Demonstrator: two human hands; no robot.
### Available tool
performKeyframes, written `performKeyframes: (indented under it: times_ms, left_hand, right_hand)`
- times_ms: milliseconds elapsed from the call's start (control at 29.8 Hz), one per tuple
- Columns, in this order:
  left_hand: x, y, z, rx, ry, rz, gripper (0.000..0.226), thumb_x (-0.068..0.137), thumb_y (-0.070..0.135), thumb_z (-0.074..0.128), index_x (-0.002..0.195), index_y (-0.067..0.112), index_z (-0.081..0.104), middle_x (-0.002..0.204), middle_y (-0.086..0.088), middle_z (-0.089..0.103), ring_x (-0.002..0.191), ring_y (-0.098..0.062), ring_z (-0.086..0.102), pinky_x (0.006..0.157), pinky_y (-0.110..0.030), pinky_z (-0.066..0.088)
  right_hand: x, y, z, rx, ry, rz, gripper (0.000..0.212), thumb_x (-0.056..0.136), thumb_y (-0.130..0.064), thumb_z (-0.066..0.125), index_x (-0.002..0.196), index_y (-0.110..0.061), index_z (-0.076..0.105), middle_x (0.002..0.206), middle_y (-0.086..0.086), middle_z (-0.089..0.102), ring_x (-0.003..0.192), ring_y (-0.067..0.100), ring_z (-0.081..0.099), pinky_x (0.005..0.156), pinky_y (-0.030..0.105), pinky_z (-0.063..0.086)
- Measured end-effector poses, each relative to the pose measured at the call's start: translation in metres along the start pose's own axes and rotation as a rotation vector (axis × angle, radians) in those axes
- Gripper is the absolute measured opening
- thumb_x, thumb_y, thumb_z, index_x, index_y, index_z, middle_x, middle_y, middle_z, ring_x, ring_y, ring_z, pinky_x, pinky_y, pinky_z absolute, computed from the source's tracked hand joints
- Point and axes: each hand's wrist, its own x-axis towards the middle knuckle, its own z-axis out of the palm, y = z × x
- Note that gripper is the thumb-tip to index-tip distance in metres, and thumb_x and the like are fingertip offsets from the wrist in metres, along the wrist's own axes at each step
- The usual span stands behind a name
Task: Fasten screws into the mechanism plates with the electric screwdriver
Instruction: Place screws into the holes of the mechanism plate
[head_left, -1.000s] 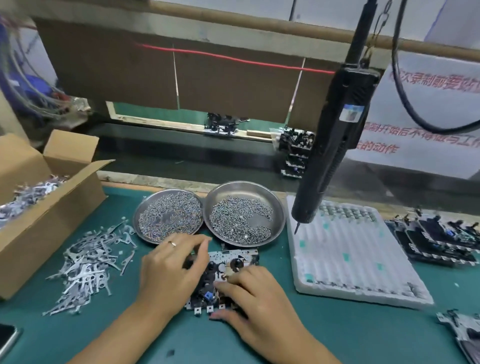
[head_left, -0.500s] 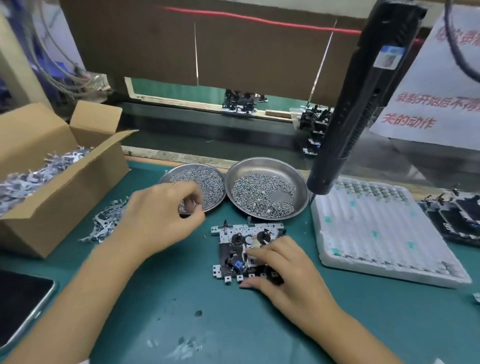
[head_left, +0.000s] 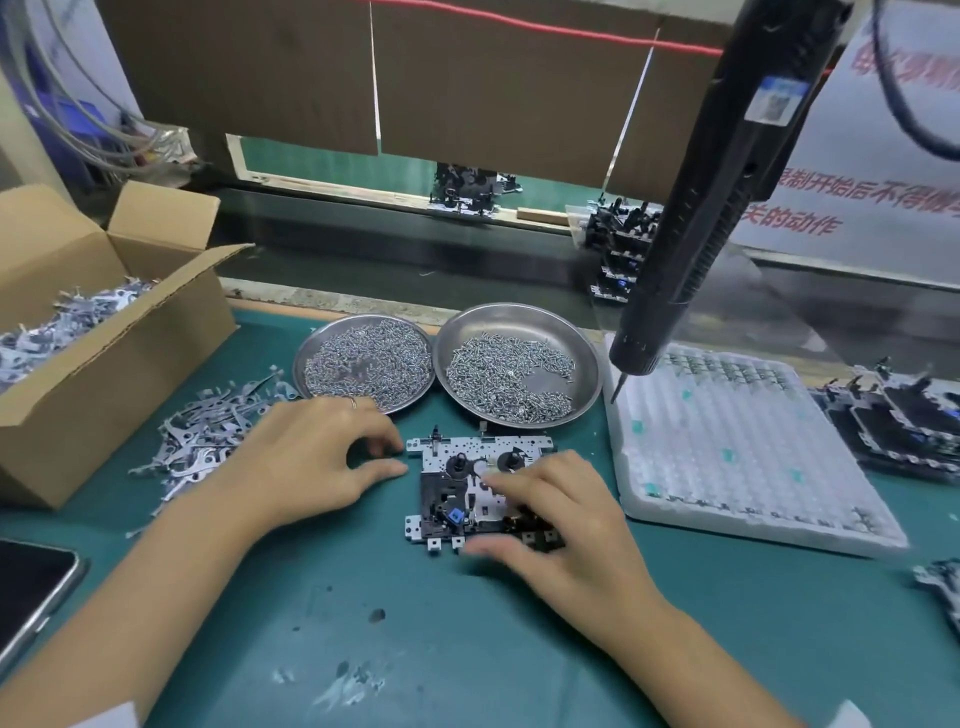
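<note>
A silver mechanism plate (head_left: 483, 448) with black parts and a small blue piece lies flat on the green mat. My right hand (head_left: 561, 525) rests on its right half, fingers spread, holding it down. My left hand (head_left: 311, 462) sits just left of the plate with curled, blurred fingertips; I cannot tell whether a screw is between them. Two steel dishes hold small screws, the left dish (head_left: 311, 348) and the right dish (head_left: 519, 312). The black electric screwdriver (head_left: 717, 197) hangs untouched at the upper right, its bit pointing down beside the right dish.
An open cardboard box (head_left: 104, 364) of metal levers stands at the left, with a loose pile of levers (head_left: 208, 431) beside it. A white foam tray (head_left: 727, 457) lies to the right, stacked mechanisms (head_left: 904, 421) beyond it. A phone (head_left: 26, 587) sits at the near left edge.
My left hand left the plate, reached to the left screw dish, and has come back down beside the plate. My right hand stayed on the plate. The camera moved closer.
</note>
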Motion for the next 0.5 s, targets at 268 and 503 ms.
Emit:
performKeyframes:
  times_ms: [268,503]
  left_hand:
    - [0.002,0.0,0.003,-0.007,0.019,0.012,0.009,0.091,0.04,0.055,0.091,0.035,0.062,0.085,0.023,0.053,0.088,-0.008,0.057,0.061,-0.022,0.034]
    - [0.004,0.029,0.003,-0.794,0.321,-0.106,0.01,0.084,0.02,0.066,0.085,0.029,0.069,0.085,0.014,0.068,0.075,0.002,0.06,0.06,-0.01,0.046]
  right_hand:
    - [0.01,0.01,-0.018,0.089,0.318,0.206,0.015,0.087,-0.007,0.06,0.097,-0.006,0.072,0.088,-0.001,0.063,0.087,0.009,0.06,0.082,0.013,0.043]
    - [0.034,0.0,-0.014,-0.09,-0.183,0.162,0.033,0.086,-0.006,0.065,0.119,-0.012,0.066,0.092,0.0,0.068,0.09,0.024,0.056,0.08,0.033,0.044]
